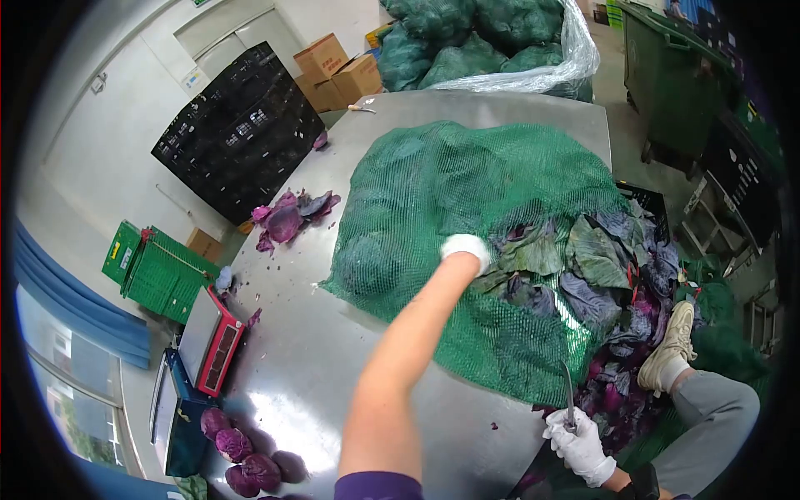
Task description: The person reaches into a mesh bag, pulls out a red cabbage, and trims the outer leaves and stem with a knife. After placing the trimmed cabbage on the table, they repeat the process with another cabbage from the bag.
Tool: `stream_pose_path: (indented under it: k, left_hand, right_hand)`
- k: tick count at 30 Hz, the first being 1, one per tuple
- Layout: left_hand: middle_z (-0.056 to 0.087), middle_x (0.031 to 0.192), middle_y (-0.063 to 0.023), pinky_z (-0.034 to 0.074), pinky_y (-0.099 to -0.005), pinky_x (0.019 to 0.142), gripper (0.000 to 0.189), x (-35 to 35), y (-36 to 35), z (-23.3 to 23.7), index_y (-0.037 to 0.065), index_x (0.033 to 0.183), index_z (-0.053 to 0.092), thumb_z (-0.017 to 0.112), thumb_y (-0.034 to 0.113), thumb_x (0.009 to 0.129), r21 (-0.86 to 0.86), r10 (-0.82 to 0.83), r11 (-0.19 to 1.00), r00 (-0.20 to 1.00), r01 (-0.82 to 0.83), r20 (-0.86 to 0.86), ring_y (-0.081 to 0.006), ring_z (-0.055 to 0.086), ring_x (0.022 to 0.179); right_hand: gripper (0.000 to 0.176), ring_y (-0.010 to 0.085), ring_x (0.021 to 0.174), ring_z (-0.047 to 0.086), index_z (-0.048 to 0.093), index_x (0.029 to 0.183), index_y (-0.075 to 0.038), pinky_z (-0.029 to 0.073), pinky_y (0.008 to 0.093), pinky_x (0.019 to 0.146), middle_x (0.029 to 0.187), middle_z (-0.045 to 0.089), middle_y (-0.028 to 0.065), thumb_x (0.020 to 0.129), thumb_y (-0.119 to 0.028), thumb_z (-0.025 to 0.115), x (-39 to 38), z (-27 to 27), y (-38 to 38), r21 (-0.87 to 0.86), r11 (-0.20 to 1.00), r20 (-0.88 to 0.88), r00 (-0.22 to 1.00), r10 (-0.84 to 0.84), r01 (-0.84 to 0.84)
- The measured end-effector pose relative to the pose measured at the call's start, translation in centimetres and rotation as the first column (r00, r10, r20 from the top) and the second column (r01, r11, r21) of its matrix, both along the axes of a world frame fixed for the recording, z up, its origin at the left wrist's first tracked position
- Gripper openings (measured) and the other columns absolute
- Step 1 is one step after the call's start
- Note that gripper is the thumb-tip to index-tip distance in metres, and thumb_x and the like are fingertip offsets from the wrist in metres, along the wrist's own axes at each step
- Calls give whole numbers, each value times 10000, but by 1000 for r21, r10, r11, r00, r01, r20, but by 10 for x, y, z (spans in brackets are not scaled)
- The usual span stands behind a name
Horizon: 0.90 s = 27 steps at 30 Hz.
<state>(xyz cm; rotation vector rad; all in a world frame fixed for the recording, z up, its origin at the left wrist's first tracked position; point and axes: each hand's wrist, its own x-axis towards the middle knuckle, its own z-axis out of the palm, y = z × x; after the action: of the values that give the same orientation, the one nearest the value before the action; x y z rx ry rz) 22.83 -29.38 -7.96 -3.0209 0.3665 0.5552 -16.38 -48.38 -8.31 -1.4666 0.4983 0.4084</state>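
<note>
A large green mesh bag (417,183) lies across the metal table, with round cabbages showing through the net. At its open side, loose dark green and purple cabbage leaves (596,258) spill out. My left hand (467,250), in a white glove, is closed at the edge of the net in the middle of the bag; its fingertips are hidden. In my right hand (581,447), also gloved in white, is a knife (570,390) with a thin, slightly curved blade pointing up. This hand is by the table's right edge, just below the bag.
Several peeled red cabbages (260,472) sit at the table's lower left near a red scale (218,350). Purple leaf scraps (287,218) lie farther up. Trimmed leaves (617,379) are heaped off the right edge beside a shoe (671,342). Full mesh bags (467,58) stand behind.
</note>
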Motion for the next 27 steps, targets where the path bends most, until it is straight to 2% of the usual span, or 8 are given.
stream_pose_path:
  k: [2,6,10,16,20,24,26,27]
  left_hand:
    - [698,1287,-161,550,-397,984,368,-5,32,38,92,1191,754,643,272,890,317,5,948,998,-22,56,-325,668,1206]
    - [665,1374,-96,509,-357,1034,431,-2,125,84,140,1273,725,650,378,921,498,186,829,966,-252,180,-247,643,1261]
    - [537,1509,-135,418,-397,1139,684,4,155,114,118,1415,608,622,580,911,425,258,887,957,-182,-130,-302,505,1403]
    - [544,1492,-184,420,-402,1140,1045,22,184,60,20,1408,589,819,710,657,135,499,863,862,-486,-85,-326,515,1394]
    - [658,1307,-247,509,-394,1029,929,-24,144,88,29,1334,640,863,559,604,73,351,935,934,-347,-70,-354,647,1206]
    - [490,1342,-293,469,-471,1062,1036,-96,99,56,110,1462,425,876,348,561,-32,-141,985,897,170,418,-473,545,1216]
    - [393,1423,-297,442,-499,1087,1034,-113,74,59,144,1455,442,884,318,537,-194,-137,954,911,227,388,-488,473,1276]
    - [428,1414,-257,443,-471,1094,1043,-117,61,64,107,1455,441,923,307,551,-250,-119,942,921,223,372,-421,496,1282]
  right_hand:
    - [99,69,607,566,604,1054,-74,440,217,484,842,676,50,971,-122,625,1,-8,-8,61,998,-14,1000,-19,20]
    - [118,56,601,559,620,1071,-48,440,211,508,836,682,40,967,-102,636,3,-30,-9,126,992,-10,1000,-20,22]
    - [123,65,620,564,620,1073,-36,458,225,554,834,680,44,967,-95,643,15,-25,-8,177,984,25,1000,0,-5]
    - [120,78,663,593,623,1065,-38,479,228,577,865,673,50,968,-105,641,10,-25,-17,102,995,228,974,-14,-10]
    - [118,94,738,639,643,1052,-4,523,248,680,869,673,49,969,-88,649,2,-37,-13,-125,986,408,901,149,-106]
    - [117,161,779,697,671,1033,-3,559,284,692,927,695,86,929,-57,673,-6,-42,1,-18,990,382,914,136,-140]
    - [138,189,763,684,671,1055,-14,556,305,688,916,683,89,932,-77,664,-9,-38,-2,-116,970,370,897,243,-215]
    - [136,194,753,679,670,1053,-18,554,305,681,907,678,87,933,-81,667,-10,-33,-3,-104,974,370,901,224,-199]
